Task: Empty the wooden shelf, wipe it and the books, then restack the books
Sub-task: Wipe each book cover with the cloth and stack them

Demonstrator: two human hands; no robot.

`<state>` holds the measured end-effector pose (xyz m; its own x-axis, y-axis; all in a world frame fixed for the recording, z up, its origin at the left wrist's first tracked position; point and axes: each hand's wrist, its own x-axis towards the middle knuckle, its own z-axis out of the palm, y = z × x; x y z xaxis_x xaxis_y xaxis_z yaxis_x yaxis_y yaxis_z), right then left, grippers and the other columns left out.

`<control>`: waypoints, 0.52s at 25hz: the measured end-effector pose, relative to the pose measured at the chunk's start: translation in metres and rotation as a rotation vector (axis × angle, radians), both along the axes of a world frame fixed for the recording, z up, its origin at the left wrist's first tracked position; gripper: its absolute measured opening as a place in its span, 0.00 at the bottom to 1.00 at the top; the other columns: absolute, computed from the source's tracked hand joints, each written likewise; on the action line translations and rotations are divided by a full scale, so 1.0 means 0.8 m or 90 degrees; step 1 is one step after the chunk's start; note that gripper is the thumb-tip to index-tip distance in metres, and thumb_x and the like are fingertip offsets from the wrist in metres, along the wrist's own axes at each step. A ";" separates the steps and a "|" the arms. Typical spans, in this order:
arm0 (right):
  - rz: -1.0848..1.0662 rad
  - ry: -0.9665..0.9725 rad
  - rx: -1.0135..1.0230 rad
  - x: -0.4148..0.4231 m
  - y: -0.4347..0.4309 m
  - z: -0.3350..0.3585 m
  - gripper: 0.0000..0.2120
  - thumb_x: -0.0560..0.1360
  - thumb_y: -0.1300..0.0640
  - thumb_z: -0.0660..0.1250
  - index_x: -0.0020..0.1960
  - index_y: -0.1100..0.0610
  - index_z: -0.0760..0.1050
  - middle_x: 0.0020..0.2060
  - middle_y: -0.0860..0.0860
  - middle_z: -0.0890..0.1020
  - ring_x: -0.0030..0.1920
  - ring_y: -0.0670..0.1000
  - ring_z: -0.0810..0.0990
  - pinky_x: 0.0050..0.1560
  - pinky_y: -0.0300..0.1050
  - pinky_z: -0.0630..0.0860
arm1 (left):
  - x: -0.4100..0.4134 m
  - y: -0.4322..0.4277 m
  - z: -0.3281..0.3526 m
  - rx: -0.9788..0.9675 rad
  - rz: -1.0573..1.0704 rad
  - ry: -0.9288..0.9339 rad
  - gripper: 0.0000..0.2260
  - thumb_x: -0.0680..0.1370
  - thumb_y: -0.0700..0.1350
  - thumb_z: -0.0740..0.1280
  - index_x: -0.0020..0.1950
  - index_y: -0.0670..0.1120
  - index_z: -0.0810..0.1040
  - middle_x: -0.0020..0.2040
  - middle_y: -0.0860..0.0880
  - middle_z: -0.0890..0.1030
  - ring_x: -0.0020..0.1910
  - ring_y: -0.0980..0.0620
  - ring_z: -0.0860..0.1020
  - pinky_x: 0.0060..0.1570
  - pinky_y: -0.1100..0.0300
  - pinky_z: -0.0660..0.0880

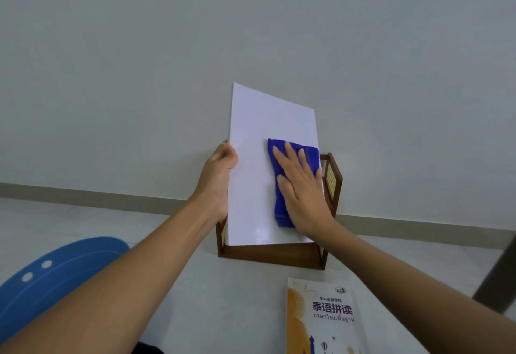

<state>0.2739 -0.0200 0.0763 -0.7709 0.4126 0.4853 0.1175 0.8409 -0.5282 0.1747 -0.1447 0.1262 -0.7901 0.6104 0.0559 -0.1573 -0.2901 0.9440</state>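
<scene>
A white-covered book (257, 141) is held upright in front of me, above the wooden shelf (275, 256). My left hand (220, 174) grips the book's left edge, thumb on the cover. My right hand (300, 186) presses a folded blue cloth (282, 208) flat against the cover's lower right with straight fingers. The small dark wooden shelf stands on the pale surface against the wall, mostly hidden behind the book; one woven side panel (331, 177) shows at the right. A second book (326, 317) with an orange-and-white cover lies flat in front of the shelf.
A blue plastic chair back (53, 278) is at the lower left. A dark slanted leg or post (499, 278) crosses the right edge. The plain wall stands close behind the shelf, with a skirting strip along the floor.
</scene>
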 end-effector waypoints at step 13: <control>0.311 0.043 0.149 0.023 -0.021 -0.035 0.25 0.77 0.65 0.57 0.73 0.52 0.66 0.75 0.46 0.63 0.77 0.47 0.53 0.75 0.56 0.57 | -0.022 -0.009 -0.007 -0.003 0.144 -0.092 0.09 0.81 0.50 0.59 0.45 0.49 0.74 0.51 0.45 0.81 0.49 0.43 0.79 0.53 0.44 0.76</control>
<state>0.2922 -0.0365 0.0484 -0.8092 -0.1113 0.5769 -0.3445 0.8853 -0.3124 0.1573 -0.1521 0.1202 -0.9059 0.4177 -0.0703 -0.2229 -0.3289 0.9177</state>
